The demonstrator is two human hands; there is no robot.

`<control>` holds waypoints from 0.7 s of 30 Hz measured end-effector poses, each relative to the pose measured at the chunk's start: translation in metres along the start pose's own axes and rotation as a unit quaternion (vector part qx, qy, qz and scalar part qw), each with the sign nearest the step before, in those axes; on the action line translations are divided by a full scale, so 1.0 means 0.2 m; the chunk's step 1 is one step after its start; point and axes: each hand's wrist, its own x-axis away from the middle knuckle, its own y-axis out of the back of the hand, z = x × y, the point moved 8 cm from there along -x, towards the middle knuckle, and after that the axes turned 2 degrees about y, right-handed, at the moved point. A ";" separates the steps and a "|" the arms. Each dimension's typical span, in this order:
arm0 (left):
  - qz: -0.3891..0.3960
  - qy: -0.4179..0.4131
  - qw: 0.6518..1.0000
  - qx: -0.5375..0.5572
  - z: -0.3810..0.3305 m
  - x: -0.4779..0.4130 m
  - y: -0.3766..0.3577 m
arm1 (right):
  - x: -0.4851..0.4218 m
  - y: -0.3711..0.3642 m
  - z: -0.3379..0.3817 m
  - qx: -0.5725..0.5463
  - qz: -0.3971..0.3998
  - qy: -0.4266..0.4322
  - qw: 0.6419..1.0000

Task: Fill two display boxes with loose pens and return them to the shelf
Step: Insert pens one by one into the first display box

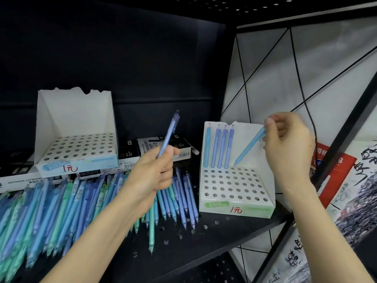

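Two white display boxes with hole grids stand on the black shelf. The left box (61, 158) holds no pens. The right box (236, 207) has several blue pens (219, 148) standing in its back row. My right hand (285, 146) pinches a light blue pen (250, 148), tilted, its tip just above the back row of the right box. My left hand (153, 174) holds a purple-blue pen (169, 135) upright in mid-air between the boxes. A heap of loose blue and green pens (71, 205) lies on the shelf, left and centre.
Black and white marker cartons (163, 148) lie behind the pens between the two boxes. The perforated shelf front edge (204, 256) runs diagonally. A black frame and hanging cord (306, 103) stand to the right, with a red packet (334, 172) and printed paper beyond.
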 end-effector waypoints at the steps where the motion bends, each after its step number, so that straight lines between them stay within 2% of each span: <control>1: 0.002 -0.001 1.000 0.000 0.00 0.00 0.00 | 0.00 -0.02 0.00 0.020 0.006 0.011 1.000; 9: 0.033 0.002 0.999 0.040 0.01 0.01 -0.03 | 0.01 -0.17 -0.06 0.053 0.072 0.009 0.996; 13: 0.060 -0.017 0.998 -0.019 0.01 0.01 -0.06 | -0.01 -0.21 -0.09 0.063 0.089 -0.006 0.994; 17: 0.080 -0.030 0.994 -0.074 0.03 0.02 -0.10 | 0.01 -0.30 -0.12 0.070 0.154 -0.034 0.985; 19: 0.086 -0.031 0.991 -0.096 0.04 0.02 -0.11 | 0.02 -0.29 -0.10 0.102 0.144 -0.029 0.984; 21: 0.093 -0.040 0.987 -0.122 0.04 0.03 -0.12 | 0.06 -0.21 -0.03 0.117 0.095 0.003 0.989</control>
